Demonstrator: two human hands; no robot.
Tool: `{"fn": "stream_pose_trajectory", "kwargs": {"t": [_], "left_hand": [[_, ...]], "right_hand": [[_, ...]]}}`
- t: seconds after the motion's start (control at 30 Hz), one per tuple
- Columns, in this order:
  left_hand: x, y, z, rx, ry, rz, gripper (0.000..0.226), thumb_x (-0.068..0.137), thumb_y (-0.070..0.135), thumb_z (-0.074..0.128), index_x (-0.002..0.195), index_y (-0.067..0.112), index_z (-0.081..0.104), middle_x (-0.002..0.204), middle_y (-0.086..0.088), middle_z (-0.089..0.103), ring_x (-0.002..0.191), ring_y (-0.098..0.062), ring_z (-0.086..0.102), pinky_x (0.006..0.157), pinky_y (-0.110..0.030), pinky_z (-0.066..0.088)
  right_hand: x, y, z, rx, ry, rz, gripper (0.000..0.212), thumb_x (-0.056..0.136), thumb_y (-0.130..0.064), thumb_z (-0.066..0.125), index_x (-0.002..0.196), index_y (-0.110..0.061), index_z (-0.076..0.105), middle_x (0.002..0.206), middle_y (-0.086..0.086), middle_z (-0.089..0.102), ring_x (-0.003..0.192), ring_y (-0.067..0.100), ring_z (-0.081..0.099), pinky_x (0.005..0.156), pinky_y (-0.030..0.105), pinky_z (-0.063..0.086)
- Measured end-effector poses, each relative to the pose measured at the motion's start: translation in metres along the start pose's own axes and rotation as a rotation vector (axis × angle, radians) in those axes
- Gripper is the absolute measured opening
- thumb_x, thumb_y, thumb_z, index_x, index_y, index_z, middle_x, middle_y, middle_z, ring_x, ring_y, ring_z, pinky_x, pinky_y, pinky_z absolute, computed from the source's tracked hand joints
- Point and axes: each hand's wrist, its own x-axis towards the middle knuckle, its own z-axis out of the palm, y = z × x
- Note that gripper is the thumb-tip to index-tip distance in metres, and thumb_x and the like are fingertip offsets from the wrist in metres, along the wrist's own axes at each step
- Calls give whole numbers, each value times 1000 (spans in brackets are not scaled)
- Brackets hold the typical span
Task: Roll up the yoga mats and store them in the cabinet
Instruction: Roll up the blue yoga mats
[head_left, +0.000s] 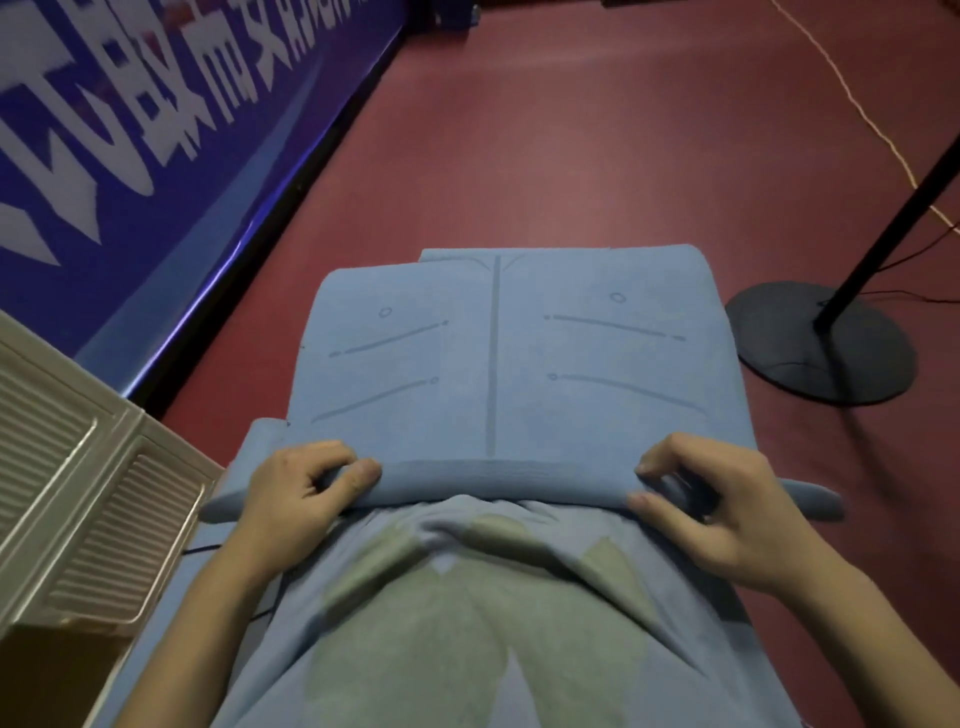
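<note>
Far left, up high: blue banner (130, 104) with big white characters, running along the left edge of the red floor (597, 156). Below it, at the lower left corner: ribbed cream panel (78, 467), maybe a cabinet part, hard to tell, touching the left edge of the blue mat (493, 353).

Left hand (298, 493) down on the roll at its left end, fingers (363, 470) curled over the top of the roll, thumb tucked under the near side, gripping it firmly. Roll lying crosswise on the floor, thick, its left end poking out past the hand.

Centre: flat part of the mat stretching away across the floor, far end folded or doubled over itself, dark centre line and slanted marks with small circles on its face. Nearer than the roll: loose blue and olive-green cloth (467, 623), rumpled, filling the bottom middle, arms coming in over it from both sides.

Right hand (722, 509) on the right end of the roll, fingers (660, 462) bent and pinching the top edge, thumb pressing the near side; closed on the mat too.

Far right: round black stand base (821, 343) flat on the floor just beside the mat's right edge, black pole (904, 208) slanting up from it. Thin pale cord (857, 104) snaking across the floor toward the top right corner.
</note>
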Motion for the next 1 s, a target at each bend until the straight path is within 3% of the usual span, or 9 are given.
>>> {"fn": "stream_pose_trajectory", "kwargs": {"t": [0.1,0.2,0.3,0.37,0.47,0.57,0.7,0.83,1.0], "left_hand": [[-7,6,-5,33,-29,-123,42,83,73,47,79,35,64,71,13,63,64,-8,57,61,-37,44],[-9,5,-11,54,-110,-222,51,75,82,46,97,40,64,82,13,68,72,-7,63,68,-42,51],[-8,7,-13,-29,-117,-257,48,68,78,55,101,44,58,86,16,70,78,-6,64,72,-37,51],[-5,10,-10,-129,-55,-247,44,68,67,68,103,42,57,89,14,71,77,-9,65,68,-33,49],[-3,12,-7,-182,80,-188,37,71,39,85,100,38,62,93,10,66,77,-14,60,67,-32,47],[-3,18,-4,-33,108,-62,14,76,49,70,82,36,68,90,10,65,85,-14,56,77,-32,43],[-9,20,1,205,91,34,28,88,55,54,80,35,70,85,23,63,89,-12,54,76,-38,40],[-15,21,-5,228,84,35,32,82,68,60,80,38,70,87,25,63,99,-6,56,81,-34,35],[-13,21,7,326,181,103,39,78,65,62,85,28,73,100,12,58,99,-18,48,80,-37,34]], "right_hand": [[1,-3,0,-65,-26,-24,28,82,-47,77,87,-21,66,86,-13,64,79,13,61,65,40,49],[6,-6,0,-197,-17,-52,29,83,-47,77,85,-20,69,92,-11,62,95,21,57,81,42,47],[5,-11,3,-357,13,-18,31,86,-57,66,87,-27,70,99,-17,59,118,27,49,90,50,41],[3,-13,4,-413,15,13,32,86,-61,59,87,-31,69,102,-19,57,125,26,45,87,42,32],[3,-15,4,-453,18,31,31,85,-62,57,85,-33,67,102,-19,55,120,25,44,82,35,22],[6,-16,5,-458,17,57,32,82,-63,55,84,-33,67,96,-20,57,104,21,44,78,35,25],[9,-21,6,-501,-5,78,23,77,-57,63,79,-34,65,88,-22,59,91,17,42,72,34,26],[10,-22,7,-485,-71,121,14,80,-47,66,81,-33,62,86,-24,58,87,15,43,70,34,24],[9,-20,17,-570,-100,126,8,92,-39,47,87,-34,50,86,-20,53,86,16,45,71,35,22]]}}
